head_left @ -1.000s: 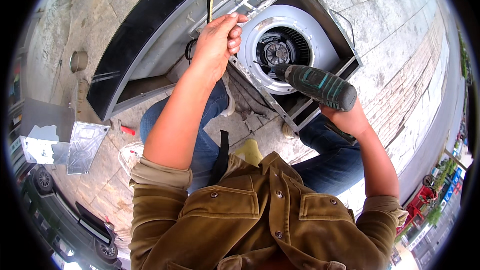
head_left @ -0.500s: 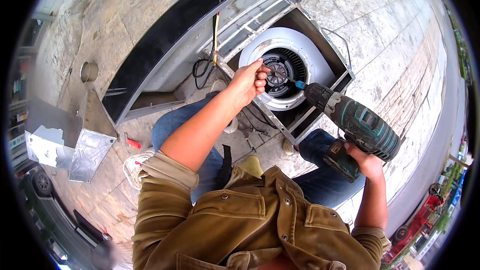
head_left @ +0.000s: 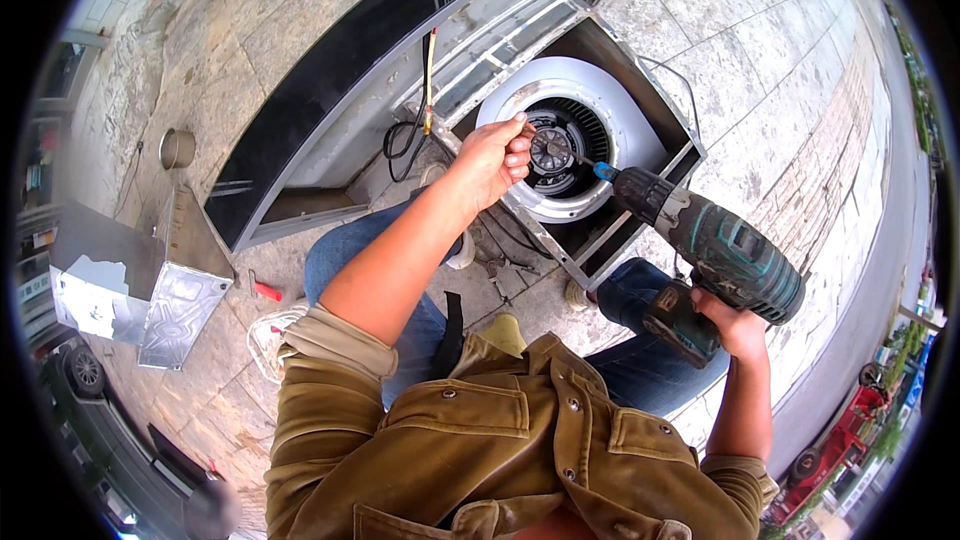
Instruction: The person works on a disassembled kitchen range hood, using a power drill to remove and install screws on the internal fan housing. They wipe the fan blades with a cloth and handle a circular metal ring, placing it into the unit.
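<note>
My right hand [head_left: 737, 328] grips a dark green and black cordless drill [head_left: 735, 245] by its handle. The drill's long thin bit points left, across the mouth of a round blower housing [head_left: 520, 95]. Close by the bit's tip, my left hand [head_left: 490, 162] is closed with thumb and fingertips together; what it pinches is too small to make out. Inside the housing sits a dark finned fan wheel [head_left: 590, 130]. The housing lies in the open metal box of a range hood, whose long black glass panel [head_left: 330, 70] curves along the far left side.
Black cable [head_left: 400, 145] and a yellow wire hang beside the box. Pliers-like tools [head_left: 505, 273] and a red-handled tool [head_left: 266, 290] lie on the paving. A bent sheet-metal cover [head_left: 185, 310], white rope [head_left: 266, 340] and two metal rings [head_left: 177, 148] are at left. My knees flank the box.
The drill has shifted very slightly to the right. My left hand has hardly moved and stays closed by the bit's tip.
</note>
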`<act>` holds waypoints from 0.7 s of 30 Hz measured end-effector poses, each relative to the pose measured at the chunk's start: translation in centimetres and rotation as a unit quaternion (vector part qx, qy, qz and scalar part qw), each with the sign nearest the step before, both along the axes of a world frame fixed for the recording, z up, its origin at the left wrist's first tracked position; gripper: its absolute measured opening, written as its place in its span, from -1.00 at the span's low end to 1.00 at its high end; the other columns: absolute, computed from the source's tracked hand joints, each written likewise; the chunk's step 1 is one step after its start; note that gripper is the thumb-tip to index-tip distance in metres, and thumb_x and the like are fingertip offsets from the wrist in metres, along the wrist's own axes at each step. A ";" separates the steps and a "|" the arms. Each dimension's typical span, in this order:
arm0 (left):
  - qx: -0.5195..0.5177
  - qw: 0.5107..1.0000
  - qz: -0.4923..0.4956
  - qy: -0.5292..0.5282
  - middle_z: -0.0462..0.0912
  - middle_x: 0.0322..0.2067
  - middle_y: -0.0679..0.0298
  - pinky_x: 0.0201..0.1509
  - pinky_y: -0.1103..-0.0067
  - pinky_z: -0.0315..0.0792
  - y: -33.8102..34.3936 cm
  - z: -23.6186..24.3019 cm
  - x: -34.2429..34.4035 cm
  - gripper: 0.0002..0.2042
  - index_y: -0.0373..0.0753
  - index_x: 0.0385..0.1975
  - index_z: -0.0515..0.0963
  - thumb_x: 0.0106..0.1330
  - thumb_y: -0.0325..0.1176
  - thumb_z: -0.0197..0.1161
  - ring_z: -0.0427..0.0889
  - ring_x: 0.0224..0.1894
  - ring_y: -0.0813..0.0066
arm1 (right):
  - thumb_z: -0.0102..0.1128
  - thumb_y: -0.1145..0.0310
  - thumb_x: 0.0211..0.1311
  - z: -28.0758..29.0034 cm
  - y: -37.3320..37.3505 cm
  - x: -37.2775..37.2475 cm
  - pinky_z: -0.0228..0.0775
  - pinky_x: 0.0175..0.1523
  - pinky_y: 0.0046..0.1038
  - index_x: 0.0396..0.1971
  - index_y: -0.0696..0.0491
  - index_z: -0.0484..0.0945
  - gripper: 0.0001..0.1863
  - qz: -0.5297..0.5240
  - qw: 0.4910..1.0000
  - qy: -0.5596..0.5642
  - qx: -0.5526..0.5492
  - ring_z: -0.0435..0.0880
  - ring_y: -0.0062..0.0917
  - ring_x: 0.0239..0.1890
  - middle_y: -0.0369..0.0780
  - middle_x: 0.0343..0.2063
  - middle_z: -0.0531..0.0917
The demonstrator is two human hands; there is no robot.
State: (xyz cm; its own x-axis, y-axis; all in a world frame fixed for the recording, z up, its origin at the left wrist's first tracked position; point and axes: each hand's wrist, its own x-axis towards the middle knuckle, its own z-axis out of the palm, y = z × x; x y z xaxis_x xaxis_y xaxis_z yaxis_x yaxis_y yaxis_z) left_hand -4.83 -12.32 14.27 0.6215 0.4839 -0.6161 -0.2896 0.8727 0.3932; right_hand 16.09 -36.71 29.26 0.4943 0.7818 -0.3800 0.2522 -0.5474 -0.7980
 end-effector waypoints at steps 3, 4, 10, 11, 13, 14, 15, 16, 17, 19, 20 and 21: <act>0.006 1.000 -0.004 -0.002 0.26 -0.65 0.46 -0.62 0.75 0.11 0.1 0.2 -0.1 -0.78 -0.25 -0.42 0.38 0.35 -0.23 0.08 0.16 -0.66 0.73 | 0.26 0.58 -0.13 0.0 -0.1 0.2 0.36 -0.25 -0.53 -0.29 0.14 0.54 -0.71 -0.009 1.000 0.004 0.000 0.52 -0.58 -0.38 -0.29 -0.41 0.58; 0.010 1.000 -0.007 -0.004 0.26 -0.65 0.46 -0.62 0.75 0.11 0.2 0.1 -0.2 -0.78 -0.26 -0.42 0.38 0.35 -0.23 0.09 0.16 -0.67 0.73 | 0.26 0.58 -0.14 0.0 -0.1 0.2 0.36 -0.25 -0.53 -0.29 0.14 0.54 -0.70 -0.011 1.000 0.004 -0.004 0.52 -0.58 -0.38 -0.29 -0.41 0.58; 0.063 0.997 -0.039 -0.011 0.24 -0.66 0.46 -0.63 0.77 0.11 0.6 0.1 -0.4 -0.77 -0.30 -0.40 0.41 0.33 -0.24 0.12 0.17 -0.69 0.74 | 0.28 0.56 -0.13 0.0 -0.5 0.6 0.37 -0.28 -0.55 -0.28 0.14 0.53 -0.70 -0.006 1.000 -0.007 0.012 0.52 -0.58 -0.41 -0.29 -0.43 0.58; 0.083 0.995 -0.050 -0.012 0.24 -0.67 0.46 -0.63 0.78 0.11 0.7 0.2 -0.5 -0.77 -0.30 -0.40 0.42 0.33 -0.24 0.12 0.17 -0.69 0.75 | 0.27 0.57 -0.13 -0.1 -0.7 0.9 0.37 -0.30 -0.55 -0.28 0.14 0.52 -0.69 0.000 1.000 -0.015 0.007 0.52 -0.58 -0.43 -0.28 -0.44 0.57; 0.107 0.992 -0.062 -0.015 0.24 -0.67 0.46 -0.64 0.78 0.10 0.8 0.2 -0.4 -0.77 -0.31 -0.39 0.43 0.33 -0.25 0.12 0.17 -0.69 0.75 | 0.26 0.57 -0.14 -0.2 -1.1 1.5 0.36 -0.33 -0.55 -0.26 0.15 0.51 -0.68 0.011 0.999 -0.033 -0.003 0.51 -0.58 -0.46 -0.27 -0.46 0.57; 0.111 0.992 -0.063 -0.015 0.24 -0.67 0.46 -0.64 0.78 0.10 0.8 0.1 -0.4 -0.78 -0.31 -0.39 0.43 0.33 -0.25 0.12 0.17 -0.69 0.76 | 0.26 0.57 -0.14 -0.2 -1.1 1.6 0.35 -0.35 -0.56 -0.26 0.16 0.51 -0.67 0.013 0.999 -0.033 -0.007 0.51 -0.59 -0.48 -0.26 -0.47 0.56; 0.115 0.991 -0.064 -0.015 0.24 -0.67 0.46 -0.64 0.78 0.10 0.7 0.1 -0.4 -0.78 -0.32 -0.39 0.44 0.33 -0.26 0.12 0.17 -0.70 0.76 | 0.26 0.57 -0.14 -0.3 -1.1 1.7 0.35 -0.36 -0.56 -0.25 0.16 0.50 -0.67 0.015 0.999 -0.034 -0.010 0.50 -0.59 -0.50 -0.26 -0.48 0.56; 0.116 0.991 -0.064 -0.019 0.24 -0.67 0.47 -0.64 0.78 0.11 0.7 0.0 -0.4 -0.78 -0.32 -0.38 0.44 0.33 -0.25 0.12 0.17 -0.69 0.76 | 0.25 0.58 -0.14 -0.3 -1.1 1.8 0.34 -0.38 -0.57 -0.25 0.17 0.49 -0.66 0.016 0.999 -0.035 -0.014 0.50 -0.59 -0.51 -0.25 -0.49 0.56; 0.116 0.991 -0.065 -0.024 0.25 -0.66 0.47 -0.63 0.78 0.11 0.7 0.0 -0.4 -0.77 -0.32 -0.37 0.44 0.33 -0.25 0.12 0.18 -0.68 0.76 | 0.25 0.58 -0.13 -0.4 -1.2 1.7 0.34 -0.38 -0.57 -0.24 0.17 0.49 -0.66 0.013 0.999 -0.031 -0.005 0.49 -0.59 -0.52 -0.25 -0.50 0.55; 0.115 0.991 -0.065 -0.022 0.25 -0.65 0.47 -0.61 0.78 0.12 0.7 0.0 -0.4 -0.75 -0.33 -0.33 0.45 0.34 -0.22 0.11 0.18 -0.67 0.76 | 0.23 0.57 -0.12 -0.5 -1.2 1.6 0.32 -0.39 -0.58 -0.24 0.17 0.49 -0.67 0.005 1.000 -0.023 0.012 0.49 -0.59 -0.53 -0.26 -0.51 0.55; 0.113 0.991 -0.064 -0.017 0.25 -0.64 0.46 -0.60 0.77 0.12 0.6 0.3 -0.3 -0.72 -0.34 -0.31 0.45 0.34 -0.18 0.10 0.17 -0.66 0.75 | 0.27 0.54 -0.12 -0.3 -1.1 1.6 0.34 -0.29 -0.55 -0.22 0.14 0.51 -0.65 -0.011 1.000 0.016 -0.014 0.51 -0.57 -0.42 -0.27 -0.44 0.57; 0.111 0.992 -0.062 -0.011 0.25 -0.63 0.46 -0.59 0.77 0.12 0.6 0.5 -0.2 -0.69 -0.34 -0.29 0.45 0.35 -0.15 0.09 0.17 -0.65 0.75 | 0.31 0.51 -0.11 0.0 -1.0 1.7 0.35 -0.18 -0.52 -0.20 0.11 0.54 -0.64 -0.027 0.997 0.055 -0.041 0.52 -0.56 -0.32 -0.28 -0.36 0.60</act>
State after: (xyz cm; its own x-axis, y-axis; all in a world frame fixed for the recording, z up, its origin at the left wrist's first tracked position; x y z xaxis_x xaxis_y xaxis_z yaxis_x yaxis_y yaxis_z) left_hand -5.04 -11.77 14.79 0.6975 0.5249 -0.4879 -0.1964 0.7947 0.5743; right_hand 17.83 -37.70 29.27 0.4864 0.7201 -0.4949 0.1353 -0.6217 -0.7715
